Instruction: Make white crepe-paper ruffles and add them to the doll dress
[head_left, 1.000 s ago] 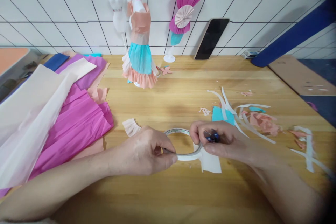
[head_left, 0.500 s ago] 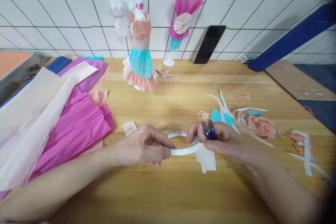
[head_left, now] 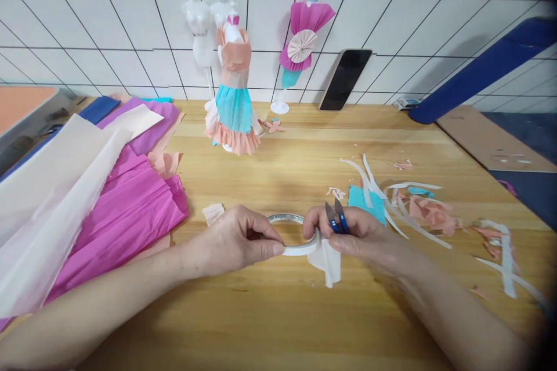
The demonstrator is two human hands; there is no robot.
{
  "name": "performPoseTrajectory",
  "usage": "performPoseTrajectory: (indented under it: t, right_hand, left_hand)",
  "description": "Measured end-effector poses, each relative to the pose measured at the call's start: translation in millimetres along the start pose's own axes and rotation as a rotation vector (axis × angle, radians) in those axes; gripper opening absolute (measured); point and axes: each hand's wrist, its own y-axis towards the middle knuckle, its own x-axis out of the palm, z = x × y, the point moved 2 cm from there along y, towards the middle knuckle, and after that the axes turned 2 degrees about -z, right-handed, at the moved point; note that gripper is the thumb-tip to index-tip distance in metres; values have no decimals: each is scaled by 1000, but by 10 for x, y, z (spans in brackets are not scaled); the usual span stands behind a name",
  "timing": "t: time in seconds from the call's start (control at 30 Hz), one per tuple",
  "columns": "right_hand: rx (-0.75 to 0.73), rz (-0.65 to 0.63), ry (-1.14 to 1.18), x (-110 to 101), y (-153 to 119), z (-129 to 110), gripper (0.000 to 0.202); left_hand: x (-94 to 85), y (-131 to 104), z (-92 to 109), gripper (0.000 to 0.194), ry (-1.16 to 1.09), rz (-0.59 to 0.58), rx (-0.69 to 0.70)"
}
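In the head view, compared with the frame 0.5 s earlier, the right hand [head_left: 361, 231] is a little further left, and the snips [head_left: 343, 221] and the piece of pale paper [head_left: 331, 264] go left with it. The left hand [head_left: 237, 243] shifts only slightly, and the background sits lower in the frame.

The tape roll [head_left: 300, 251] is at the centre of the frame, between the 2 hands. The left fingers pinch its left near edge between thumb and index finger. The right fingers grip at the roll's right side and keep hold of the snips, whose 2 blades point up and stand apart. The pale paper hangs below the right fingers, against the roll; whether tape sticks to it, I cannot tell.

Around them on the surface [head_left: 261, 324] are white strips [head_left: 429, 232] and a turquoise square [head_left: 354, 200] at right, magenta paper [head_left: 126, 208] at left, and a dressed form [head_left: 235, 107] at upper centre.

The step in hand looks like working the tape along the paper's edge. The next move seems to call for a steady left pinch on the roll and flat paper, with the blades clear of both.
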Motion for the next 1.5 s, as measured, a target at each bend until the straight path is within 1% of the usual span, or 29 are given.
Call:
performPoseTrajectory:
  t: [0.03, 0.1, 0.2, 0.27, 0.33, 0.37, 0.43, 0.5, 0.53, 0.57, 0.6, 0.67, 0.73, 0.77, 0.87, 0.93, 1.0, 1.07, 1.13, 1.27, 1.37, 1.5]
  right_hand:
    - [-9, 14, 10, 12, 5, -10, 33]
    - [-21, 52, 45, 31, 12, -29, 33]
    - [-2, 100, 121, 42, 6, -46, 30]
    - [18, 98, 153, 39, -2, -55, 27]
    - [30, 83, 136, 31, -9, -73, 26]
    - [33, 77, 110, 29, -12, -87, 25]
    - [39, 72, 51, 35, -19, -122, 25]
    - [22, 109, -1, 58, -33, -161, 25]
    - [0, 137, -28, 76, -45, -180, 25]
    - [-29, 173, -57, 96, -59, -197, 25]
    - [-63, 215, -78, 117, -75, -210, 24]
    - [-109, 287, -67, 148, -109, -216, 24]
    - [-126, 325, 43, 152, -130, -198, 29]
    - [-127, 325, 115, 144, -133, -181, 34]
    - [-158, 245, 281, 103, -99, -126, 42]
    - [-209, 178, 327, 81, -59, -99, 42]
    - [-254, 148, 357, 66, -23, -85, 42]
    - [-265, 158, 377, 54, -3, -85, 45]
    - [-253, 172, 381, 46, -2, -95, 48]
    - [-214, 216, 371, 44, -26, -93, 51]
    - [-202, 245, 369, 50, -46, -76, 50]
    - [-219, 190, 387, 36, -81, -88, 49]
  left_hand:
    - [-2, 0, 1, 23, -1, 0, -6]
    - [-9, 5, -8, 23, -19, 7, -61]
    - [-17, 9, -18, 21, -80, 28, -135]
    - [-18, 6, -22, 20, -109, 37, -130]
    - [-20, -4, -37, 20, -94, 57, -113]
    - [-27, -11, -44, 20, -53, 92, -95]
    - [-50, -33, -47, 20, 63, 199, -35]
    - [-70, -58, -26, 19, 159, 301, 30]
    - [-76, -67, -11, 19, 185, 327, 51]
    - [-81, -70, 2, 19, 188, 329, 54]
    - [-86, -66, 11, 20, 169, 308, 40]
    - [-106, -39, 4, 21, 75, 210, -5]
    - [-147, 6, -44, 24, -86, 92, -58]
    - [-174, 33, -80, 27, -176, 39, -78]
    - [-257, 105, -204, 32, -473, -44, -96]
    - [-281, 137, -262, 30, -638, -106, -67]
    - [-288, 153, -284, 27, -734, -156, -14]
    - [-292, 159, -281, 27, -792, -181, 39]
    - [-304, 160, -275, 28, -845, -177, 76]
    - [-327, 159, -286, 27, -903, -194, 117]
    - [-323, 151, -302, 28, -867, -218, 121]
    - [-315, 133, -289, 29, -769, -177, 131]
